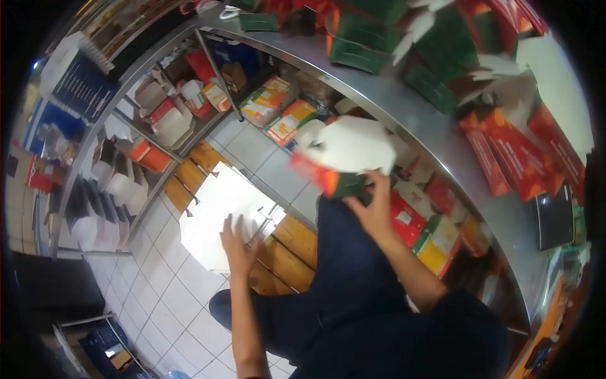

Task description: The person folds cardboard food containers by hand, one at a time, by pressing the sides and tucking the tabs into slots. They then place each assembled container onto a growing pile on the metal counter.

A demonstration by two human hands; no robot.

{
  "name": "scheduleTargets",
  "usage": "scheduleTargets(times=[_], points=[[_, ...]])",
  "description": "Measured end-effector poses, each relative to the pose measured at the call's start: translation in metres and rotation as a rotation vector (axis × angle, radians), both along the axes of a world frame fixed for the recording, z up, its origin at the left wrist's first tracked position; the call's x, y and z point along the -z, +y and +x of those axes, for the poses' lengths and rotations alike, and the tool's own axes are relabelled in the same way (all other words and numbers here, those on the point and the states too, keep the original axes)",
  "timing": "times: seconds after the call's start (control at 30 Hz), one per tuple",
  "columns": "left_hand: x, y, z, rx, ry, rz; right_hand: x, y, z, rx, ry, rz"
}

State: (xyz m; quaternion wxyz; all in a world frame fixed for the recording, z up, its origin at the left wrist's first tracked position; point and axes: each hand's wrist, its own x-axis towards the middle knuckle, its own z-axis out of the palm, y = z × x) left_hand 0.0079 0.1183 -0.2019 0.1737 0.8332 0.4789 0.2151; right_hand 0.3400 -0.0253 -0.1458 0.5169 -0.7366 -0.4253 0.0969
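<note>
My right hand (pixel 377 211) grips the edge of a cardboard food box (pixel 356 144), thumb and fingers pinching its dark green side. The box is partly folded, white on its inner face and red, orange and green outside, and blurred by motion. It is held above my right thigh, beside the metal counter. My left hand (pixel 238 246) lies with fingers spread on a stack of flat white box blanks (pixel 218 211). These rest on a wooden slatted bench (pixel 287 252) in front of me.
A curved steel counter (pixel 404 107) runs along the right, bearing folded green boxes (pixel 360 47) and red boxes (pixel 514 148). Below it, a shelf holds packs of cartons (pixel 293 120). More boxes (pixel 120 183) fill the left rack. Tiled floor (pixel 161 303) shows around the bench.
</note>
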Motion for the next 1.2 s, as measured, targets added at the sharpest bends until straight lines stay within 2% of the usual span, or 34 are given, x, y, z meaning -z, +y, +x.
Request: scheduleTargets(times=[0.03, 0.1, 0.17, 0.2, 0.3, 0.33, 0.43, 0.5, 0.57, 0.63, 0.7, 0.73, 0.77, 0.8, 0.87, 0.9, 0.97, 1.03, 1.1, 1.13, 1.17, 1.2], points=[[0.02, 0.006, -0.003, 0.025, 0.137, -0.046, 0.023, 0.0, 0.023, 0.1, -0.062, 0.035], [0.047, 0.013, -0.012, 0.059, 0.181, -0.031, 0.053, -0.016, 0.053, 0.151, -0.145, -0.141], [0.054, 0.026, -0.021, 0.072, 0.137, -0.048, 0.083, -0.04, 0.074, 0.093, -0.045, -0.142], [0.054, 0.029, -0.026, 0.104, 0.104, -0.071, 0.088, -0.05, 0.074, 0.108, 0.139, -0.156], [0.044, 0.043, -0.035, 0.127, 0.096, -0.167, 0.06, -0.063, 0.047, 0.041, 0.097, -0.229], [0.041, 0.046, -0.036, 0.17, 0.171, -0.054, 0.039, -0.059, 0.031, 0.076, 0.324, -0.263], [0.012, 0.041, -0.029, 0.187, 0.153, -0.066, 0.04, -0.043, 0.015, -0.012, 0.365, -0.18], [0.019, 0.046, -0.032, 0.168, 0.156, -0.062, 0.031, -0.031, 0.002, -0.06, 0.381, -0.159], [0.033, 0.059, -0.038, 0.202, 0.099, -0.194, 0.025, -0.021, -0.007, -0.156, 0.37, -0.077], [0.036, 0.065, -0.046, 0.241, 0.039, -0.129, 0.014, -0.015, -0.018, -0.202, 0.386, -0.05], [0.05, 0.075, -0.056, 0.25, -0.056, -0.246, 0.012, -0.015, -0.023, -0.286, 0.451, -0.078], [0.031, 0.07, -0.053, 0.229, -0.064, -0.231, 0.006, -0.013, -0.029, -0.312, 0.452, -0.086], [0.011, 0.062, -0.047, 0.086, -0.078, -0.149, -0.001, -0.012, -0.033, -0.339, 0.443, -0.074], [-0.017, 0.05, -0.04, -0.054, -0.089, -0.069, -0.008, -0.011, -0.039, -0.386, 0.274, -0.1], [-0.066, 0.02, -0.027, -0.075, -0.227, 0.046, -0.033, -0.007, -0.051, -0.473, 0.045, -0.139], [-0.087, 0.0, -0.022, -0.064, -0.242, 0.003, -0.044, -0.004, -0.059, -0.485, 0.047, -0.126], [-0.122, -0.047, -0.014, 0.03, -0.36, -0.151, -0.06, 0.003, -0.071, -0.53, -0.233, 0.064], [-0.162, -0.099, -0.006, 0.12, -0.429, -0.374, -0.064, 0.011, -0.078, -0.609, -0.133, 0.274], [-0.165, -0.128, -0.005, 0.314, -0.452, -0.271, -0.059, 0.018, -0.077, -0.641, -0.043, 0.436], [-0.17, -0.142, -0.002, 0.284, -0.492, -0.407, -0.078, 0.023, -0.087, -0.598, 0.079, 0.511], [-0.176, -0.152, 0.001, 0.284, -0.495, -0.413, -0.087, 0.025, -0.088, -0.59, 0.124, 0.552], [-0.189, -0.159, 0.006, 0.248, -0.519, -0.502, -0.092, 0.027, -0.085, -0.65, 0.083, 0.523]])
